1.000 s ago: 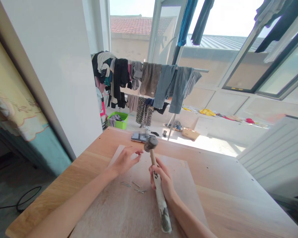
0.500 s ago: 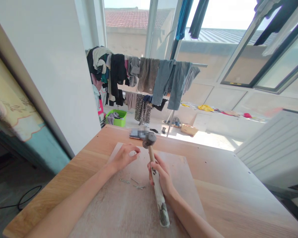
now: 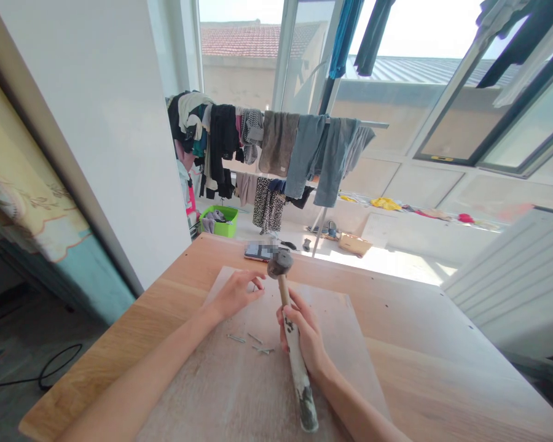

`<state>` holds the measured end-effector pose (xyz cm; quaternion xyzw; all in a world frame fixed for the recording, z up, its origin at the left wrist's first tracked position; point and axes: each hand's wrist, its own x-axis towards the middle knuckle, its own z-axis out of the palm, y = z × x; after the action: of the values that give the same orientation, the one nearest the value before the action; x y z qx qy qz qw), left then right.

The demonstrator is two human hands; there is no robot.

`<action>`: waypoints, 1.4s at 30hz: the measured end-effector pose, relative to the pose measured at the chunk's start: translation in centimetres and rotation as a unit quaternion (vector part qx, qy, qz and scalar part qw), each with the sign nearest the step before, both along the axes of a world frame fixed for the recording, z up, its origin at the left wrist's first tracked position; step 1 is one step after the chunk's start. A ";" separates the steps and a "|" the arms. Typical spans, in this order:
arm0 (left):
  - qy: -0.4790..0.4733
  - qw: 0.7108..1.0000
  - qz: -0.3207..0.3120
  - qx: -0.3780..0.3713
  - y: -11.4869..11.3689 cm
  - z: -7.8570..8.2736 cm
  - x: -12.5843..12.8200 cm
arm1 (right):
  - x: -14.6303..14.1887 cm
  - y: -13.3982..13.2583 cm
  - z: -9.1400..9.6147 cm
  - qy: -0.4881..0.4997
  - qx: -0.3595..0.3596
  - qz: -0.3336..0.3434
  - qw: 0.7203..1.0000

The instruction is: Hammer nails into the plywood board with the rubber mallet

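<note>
My right hand [image 3: 303,328] is wrapped around the wooden handle of a hammer [image 3: 295,350], whose paint is worn and stained. The hammer's dark metal head [image 3: 280,263] points away from me, raised above the board. My left hand [image 3: 238,293] is over the board's far left part, its thumb and fingertips pinched around what looks like a thin nail [image 3: 254,287], mostly hidden by the fingers. Several loose nails [image 3: 263,350] lie on the thin wooden board [image 3: 203,393] between my forearms.
The board rests on a wooden table [image 3: 424,362]. A phone [image 3: 258,252] lies at the table's far edge. Beyond stand a clothes rack with trousers [image 3: 299,153] and a green basket [image 3: 225,227]. A white wall [image 3: 92,123] rises at left, a white ribbed panel [image 3: 525,276] at right.
The whole view has shifted slightly, so everything sits a little lower and further right. Both hands keep their grips, and the hammer stays raised beside the left hand.
</note>
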<state>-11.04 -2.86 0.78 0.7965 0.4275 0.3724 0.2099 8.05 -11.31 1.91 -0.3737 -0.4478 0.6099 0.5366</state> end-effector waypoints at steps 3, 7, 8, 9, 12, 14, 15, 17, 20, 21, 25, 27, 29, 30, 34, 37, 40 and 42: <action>-0.001 1.000 -0.004 0.011 0.1 -0.3 0.1 | -0.1 -0.3 -0.4 -0.005 -0.012 0.005 1.000; -0.014 0.999 -0.016 0.027 0.3 -0.8 0.1 | -0.2 -0.7 -0.7 -0.024 -0.024 0.004 0.999; -0.019 0.999 -0.017 0.030 0.3 -0.8 0.1 | -0.2 -0.8 -0.7 -0.026 -0.022 0.006 0.999; -0.022 0.999 -0.019 0.034 0.4 -0.9 0.1 | -0.3 -0.8 -0.7 -0.027 -0.019 0.008 0.999; -0.030 0.999 -0.018 0.038 0.3 -0.9 0.1 | -0.3 -0.8 -0.3 -0.034 -0.021 0.015 0.999; -0.029 0.999 -0.019 0.034 0.2 -0.7 0.1 | -0.4 -0.8 0.0 -0.038 -0.037 0.022 0.998; -0.030 0.999 -0.020 0.031 0.2 -0.6 0.1 | -0.4 -0.8 0.1 -0.038 -0.047 0.025 0.998; -0.029 0.999 -0.019 0.032 0.2 -0.5 0.1 | -0.4 -0.8 0.2 -0.033 -0.057 0.029 0.997; -0.026 0.999 -0.018 0.043 0.3 -0.6 0.2 | -0.4 -0.8 0.2 -0.035 -0.056 0.027 0.997; -0.030 0.998 -0.023 0.047 0.4 -0.7 0.2 | -0.4 -0.8 0.2 -0.037 -0.056 0.030 0.997; -0.046 0.997 -0.039 0.043 0.5 -0.8 0.1 | -0.4 -0.8 0.1 -0.037 -0.063 0.043 0.996; -0.038 0.998 -0.034 0.037 0.4 -0.7 0.1 | -0.5 -0.8 0.1 -0.037 -0.059 0.040 0.997; -0.037 0.998 -0.035 0.024 0.3 -0.6 0.1 | -0.4 -0.7 0.1 -0.038 -0.058 0.040 0.997; -0.039 0.998 -0.037 0.019 0.3 -0.5 0.1 | -0.4 -0.7 0.1 -0.037 -0.061 0.040 0.997; -0.040 0.999 -0.030 0.018 0.2 -0.4 0.2 | -0.4 -0.6 0.0 -0.029 -0.067 0.040 0.997; -0.037 0.999 -0.035 0.012 0.1 -0.2 0.1 | -0.3 -0.4 -0.2 -0.031 -0.062 0.041 0.997; -0.026 0.999 -0.029 0.017 0.0 0.0 0.1 | -0.3 -0.4 -0.4 -0.033 -0.058 0.042 0.997; -0.022 0.999 -0.028 0.020 0.0 0.1 0.1 | -0.3 -0.4 -0.4 -0.041 -0.054 0.039 0.997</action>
<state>-10.91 -2.84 0.85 0.8037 0.3927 0.3925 0.2139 7.76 -11.68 1.49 -0.4088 -0.4501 0.6377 0.4729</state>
